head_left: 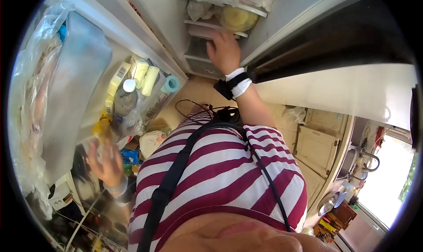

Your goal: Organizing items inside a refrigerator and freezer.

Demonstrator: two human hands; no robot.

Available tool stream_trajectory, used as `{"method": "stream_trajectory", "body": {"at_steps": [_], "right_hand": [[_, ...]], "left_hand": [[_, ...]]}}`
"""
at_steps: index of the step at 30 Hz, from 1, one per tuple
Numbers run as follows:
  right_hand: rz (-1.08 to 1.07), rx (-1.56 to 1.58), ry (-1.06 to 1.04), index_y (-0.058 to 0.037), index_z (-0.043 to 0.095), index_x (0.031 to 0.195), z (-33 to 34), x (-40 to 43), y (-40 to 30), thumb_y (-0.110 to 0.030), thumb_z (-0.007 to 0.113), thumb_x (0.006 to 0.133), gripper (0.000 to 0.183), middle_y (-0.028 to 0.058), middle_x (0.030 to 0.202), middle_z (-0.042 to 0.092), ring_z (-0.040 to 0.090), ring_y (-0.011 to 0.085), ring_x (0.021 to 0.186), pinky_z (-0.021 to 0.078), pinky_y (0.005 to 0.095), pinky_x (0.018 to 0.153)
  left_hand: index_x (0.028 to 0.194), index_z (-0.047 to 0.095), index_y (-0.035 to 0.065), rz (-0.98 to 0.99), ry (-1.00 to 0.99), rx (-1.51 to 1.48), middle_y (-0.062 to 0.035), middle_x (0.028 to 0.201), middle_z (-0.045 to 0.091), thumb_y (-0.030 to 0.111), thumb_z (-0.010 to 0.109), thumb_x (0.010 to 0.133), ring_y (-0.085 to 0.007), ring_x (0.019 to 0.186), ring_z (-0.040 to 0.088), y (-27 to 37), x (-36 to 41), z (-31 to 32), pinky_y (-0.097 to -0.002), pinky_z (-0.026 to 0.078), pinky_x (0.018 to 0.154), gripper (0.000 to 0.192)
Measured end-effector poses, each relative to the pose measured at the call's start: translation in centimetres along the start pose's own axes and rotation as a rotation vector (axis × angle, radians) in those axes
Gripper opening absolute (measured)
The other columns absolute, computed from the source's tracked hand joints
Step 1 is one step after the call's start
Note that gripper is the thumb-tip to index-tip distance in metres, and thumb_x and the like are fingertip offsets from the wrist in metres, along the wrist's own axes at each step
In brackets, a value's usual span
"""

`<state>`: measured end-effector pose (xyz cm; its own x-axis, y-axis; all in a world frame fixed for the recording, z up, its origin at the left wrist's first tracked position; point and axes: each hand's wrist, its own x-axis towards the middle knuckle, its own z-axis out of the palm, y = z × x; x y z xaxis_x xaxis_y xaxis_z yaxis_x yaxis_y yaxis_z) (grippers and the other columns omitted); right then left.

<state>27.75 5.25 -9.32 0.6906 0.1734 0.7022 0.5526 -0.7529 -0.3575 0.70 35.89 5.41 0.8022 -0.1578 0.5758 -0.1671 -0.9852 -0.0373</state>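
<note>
My right hand (pixel 226 50) reaches into an open refrigerator, its fingers at the front edge of a shelf (pixel 214 28). A round clear container with yellow contents (pixel 238 18) stands just beyond the fingertips; whether they touch it I cannot tell. My left hand (pixel 105 162) is raised below the refrigerator door, fingers apart and palm without any object. Just above those fingers, a small yellow packet (pixel 102 128) sits at the end of the door shelf. That shelf also holds a plastic bottle with a white cap (pixel 125 100), pale yellow packages (pixel 145 77) and a teal cup-like item (pixel 171 83).
A translucent door compartment (pixel 74 73) holds plastic-bagged items (pixel 39 96) at the left. Drawers (pixel 201 63) fill the refrigerator's lower part. A black cable (pixel 185 103) loops by my legs. Cream cabinets (pixel 315 148) and a sink faucet (pixel 371 162) are at the right.
</note>
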Motion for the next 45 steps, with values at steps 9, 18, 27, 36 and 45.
{"method": "stream_trajectory", "body": {"at_steps": [9,18,27,36,45], "right_hand": [[1.085,0.61,0.336,0.0044,0.042,0.122,5.5,-1.6,7.0,-0.024,0.075,0.069,0.069,0.0134,0.111,0.056,0.055,0.023,0.096,0.0443,0.0302,0.082],[1.194,1.195,0.384,0.0021,0.037,0.127,10.3,1.6,16.3,-0.021,0.076,0.067,0.075,0.016,0.125,0.046,0.05,0.0261,0.108,0.041,0.0344,0.091],[0.881,0.509,0.307,0.0038,0.054,0.112,12.9,-3.5,20.3,-0.024,0.074,0.069,0.055,0.0126,0.108,0.061,0.06,0.0243,0.092,0.0469,0.035,0.079],[1.002,1.104,0.15,-0.0079,0.052,0.117,12.5,-6.2,17.2,-0.017,0.067,0.074,0.046,0.0091,0.116,0.054,0.053,0.0253,0.104,0.0484,0.0424,0.081],[1.01,1.824,0.312,-0.0108,0.052,0.114,11.0,-7.2,12.7,-0.021,0.065,0.077,0.041,0.0099,0.108,0.054,0.054,0.026,0.1,0.0513,0.0408,0.076]], "left_hand": [[0.105,0.061,0.0013,0.049,0.008,0.065,-0.016,0.122,0.044,-0.007,0.067,0.071,-0.0263,0.099,0.057,-0.2,-0.6,-0.6,-0.0336,0.049,0.08,0.036],[0.107,0.059,0.0001,-0.053,-0.037,0.09,-0.0175,0.124,0.043,-0.007,0.065,0.072,-0.0273,0.097,0.058,0.7,-0.9,-2.1,-0.0346,0.049,0.08,0.036],[0.106,0.06,0.0004,-0.051,-0.059,0.074,-0.0182,0.123,0.045,-0.007,0.065,0.072,-0.0272,0.096,0.058,0.6,-1.0,-1.8,-0.034,0.05,0.078,0.035],[0.107,0.059,0.0014,0.002,-0.051,0.081,-0.017,0.122,0.045,-0.006,0.065,0.073,-0.0271,0.093,0.059,0.6,-0.5,-1.7,-0.0335,0.05,0.077,0.036],[0.108,0.059,0.0032,-0.006,-0.1,0.145,-0.0165,0.123,0.044,-0.006,0.065,0.073,-0.0272,0.096,0.058,1.0,-0.9,-2.0,-0.0338,0.05,0.077,0.037]]}}
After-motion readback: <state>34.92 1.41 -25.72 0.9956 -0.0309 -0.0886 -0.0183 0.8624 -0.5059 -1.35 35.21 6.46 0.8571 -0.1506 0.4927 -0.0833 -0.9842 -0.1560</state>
